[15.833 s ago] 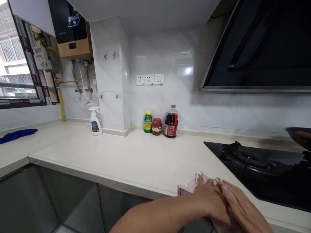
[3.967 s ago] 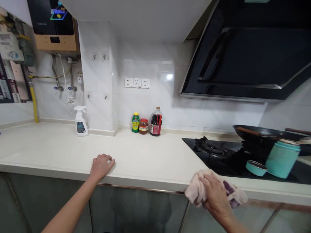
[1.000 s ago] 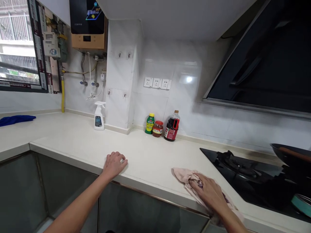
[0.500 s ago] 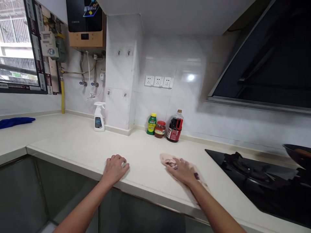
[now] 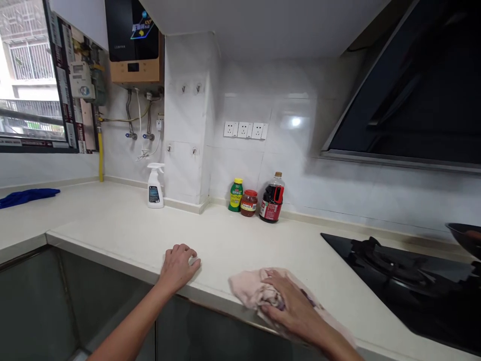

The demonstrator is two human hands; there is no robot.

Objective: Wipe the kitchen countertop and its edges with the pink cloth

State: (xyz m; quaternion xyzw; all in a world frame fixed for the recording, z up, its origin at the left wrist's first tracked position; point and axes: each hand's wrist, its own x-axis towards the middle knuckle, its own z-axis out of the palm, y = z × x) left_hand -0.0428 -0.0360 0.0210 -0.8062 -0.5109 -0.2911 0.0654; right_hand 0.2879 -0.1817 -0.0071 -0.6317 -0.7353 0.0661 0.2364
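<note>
Along the front edge of the pale worktop (image 5: 124, 225), a pink cloth (image 5: 245, 288) is bunched in the right hand (image 5: 290, 302), with its outline blurred and its near part covered by the wrist. Its folds are gripped between thumb and bent fingers, though some fingertips are hard to make out. To the left, the left hand (image 5: 178, 265) is rested on the worktop, fingers loosely curled and thumb spread apart; the underside of the palm is hidden. At the right, the black hob (image 5: 394, 281) and dark pan (image 5: 464, 239) are cut off by the frame, as is the range hood (image 5: 421, 100) above. A blue cloth (image 5: 32, 196) is cropped at the left edge. Against the tiled wall (image 5: 240, 168), a green bottle (image 5: 236, 196), a red-lidded jar (image 5: 248, 203) and a dark bottle (image 5: 271, 198) are lined up, their small print illegible. A white spray bottle (image 5: 155, 186) is stood beside the pillar (image 5: 186, 120). Beyond, a water heater (image 5: 135, 37) is mounted near the window (image 5: 32, 75), its top cropped.
</note>
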